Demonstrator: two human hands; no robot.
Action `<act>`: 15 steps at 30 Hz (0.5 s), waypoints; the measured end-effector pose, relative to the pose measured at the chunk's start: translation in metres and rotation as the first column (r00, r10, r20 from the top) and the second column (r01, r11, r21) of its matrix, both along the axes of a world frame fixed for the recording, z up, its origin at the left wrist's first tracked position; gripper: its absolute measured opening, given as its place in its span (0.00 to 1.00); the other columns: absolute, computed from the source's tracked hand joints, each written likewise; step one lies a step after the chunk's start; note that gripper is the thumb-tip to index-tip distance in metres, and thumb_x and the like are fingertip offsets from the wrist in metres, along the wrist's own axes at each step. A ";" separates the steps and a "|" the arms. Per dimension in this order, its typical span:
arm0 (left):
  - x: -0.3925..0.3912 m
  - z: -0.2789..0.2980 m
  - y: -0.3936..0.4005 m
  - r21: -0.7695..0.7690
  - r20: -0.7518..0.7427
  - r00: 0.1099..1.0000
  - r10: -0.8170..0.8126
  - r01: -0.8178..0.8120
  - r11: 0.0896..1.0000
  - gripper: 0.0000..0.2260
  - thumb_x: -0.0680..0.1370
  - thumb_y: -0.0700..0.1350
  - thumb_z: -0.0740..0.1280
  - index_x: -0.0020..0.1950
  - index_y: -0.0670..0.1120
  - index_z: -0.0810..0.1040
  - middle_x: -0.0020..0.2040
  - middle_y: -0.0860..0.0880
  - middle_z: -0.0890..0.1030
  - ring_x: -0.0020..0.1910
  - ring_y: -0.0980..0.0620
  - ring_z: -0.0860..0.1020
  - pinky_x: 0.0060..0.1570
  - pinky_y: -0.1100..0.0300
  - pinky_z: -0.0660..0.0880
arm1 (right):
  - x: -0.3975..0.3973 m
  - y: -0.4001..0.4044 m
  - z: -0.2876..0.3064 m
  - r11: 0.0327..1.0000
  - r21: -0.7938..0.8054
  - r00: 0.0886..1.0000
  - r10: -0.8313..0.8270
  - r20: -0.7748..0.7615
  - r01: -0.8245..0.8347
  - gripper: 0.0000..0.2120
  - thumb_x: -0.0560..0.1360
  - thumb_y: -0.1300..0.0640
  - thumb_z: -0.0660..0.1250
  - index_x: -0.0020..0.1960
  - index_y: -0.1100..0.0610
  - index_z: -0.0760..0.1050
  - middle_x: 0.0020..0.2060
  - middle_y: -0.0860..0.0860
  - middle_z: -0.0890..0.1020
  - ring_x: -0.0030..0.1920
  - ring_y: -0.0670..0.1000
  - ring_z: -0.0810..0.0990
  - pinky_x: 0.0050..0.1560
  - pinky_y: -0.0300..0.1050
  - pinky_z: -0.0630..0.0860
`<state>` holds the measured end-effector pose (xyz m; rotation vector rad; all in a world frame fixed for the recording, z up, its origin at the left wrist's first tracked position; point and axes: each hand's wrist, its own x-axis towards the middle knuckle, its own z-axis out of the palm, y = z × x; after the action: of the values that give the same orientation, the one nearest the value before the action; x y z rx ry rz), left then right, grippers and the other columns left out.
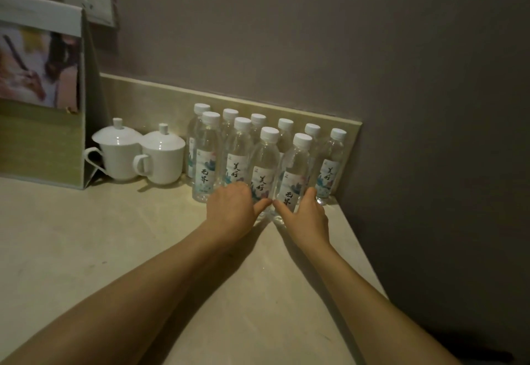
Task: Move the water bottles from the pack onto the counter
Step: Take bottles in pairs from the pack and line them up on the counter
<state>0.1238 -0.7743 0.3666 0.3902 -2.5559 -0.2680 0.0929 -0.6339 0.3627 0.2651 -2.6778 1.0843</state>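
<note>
The left hand's grip (232, 207) is cupped around the lower body of a front-row bottle (263, 169), fingers bent round its far left side and the thumb stretched toward the middle. The right hand's grip (305, 212) does the same on the neighbouring bottle (292, 175), fingers reaching up its right flank, thumb pointing inward until the two thumbs nearly meet. Whether each hand truly clamps its bottle or only presses against it I cannot tell — the palms hide the contact.

The water bottles (238, 149) stand upright on the bench (114, 250), white caps up, in two rows just beyond the grips and close against the low backsplash (160, 98). No pack is in view; as far as the picture shows, the bottles are already out of it.

The relation that matters: both held bottles sit directly ahead of the hands, long axes vertical, each hand nearest its own bottle, with the back row just behind. Any push away from the grips would go straight into that row, and a tall narrow bottle held low could tip — so I judge this a final squaring-up of the front row.

Left of the left grip, apart from the bottles, are two lidded white cups (143, 152) and a folded card stand (43, 92).
</note>
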 end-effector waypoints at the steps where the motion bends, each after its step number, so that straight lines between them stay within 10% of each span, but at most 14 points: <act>1: -0.002 0.000 0.000 0.005 -0.015 1.000 -0.008 0.008 1.000 0.23 0.74 0.67 0.63 0.47 0.46 0.77 0.37 0.50 0.73 0.37 0.51 0.73 0.36 0.59 0.71 | -0.001 0.000 0.001 1.000 0.003 1.000 -0.006 -0.001 0.006 0.31 0.73 0.38 0.68 0.66 0.54 0.61 0.63 0.55 0.76 0.60 0.58 0.78 0.53 0.52 0.76; 15: -0.022 0.008 0.001 -0.073 0.056 0.998 -0.040 0.044 0.996 0.25 0.74 0.68 0.62 0.44 0.46 0.80 0.31 0.51 0.72 0.34 0.52 0.75 0.39 0.57 0.79 | -0.025 0.006 0.006 0.995 0.044 0.994 0.089 0.059 -0.091 0.27 0.76 0.45 0.66 0.68 0.57 0.61 0.64 0.56 0.76 0.60 0.57 0.78 0.50 0.46 0.75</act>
<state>0.1020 -0.7734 0.3742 0.3199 -2.6215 -0.1792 0.0674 -0.6280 0.3682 0.3724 -2.7683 1.0711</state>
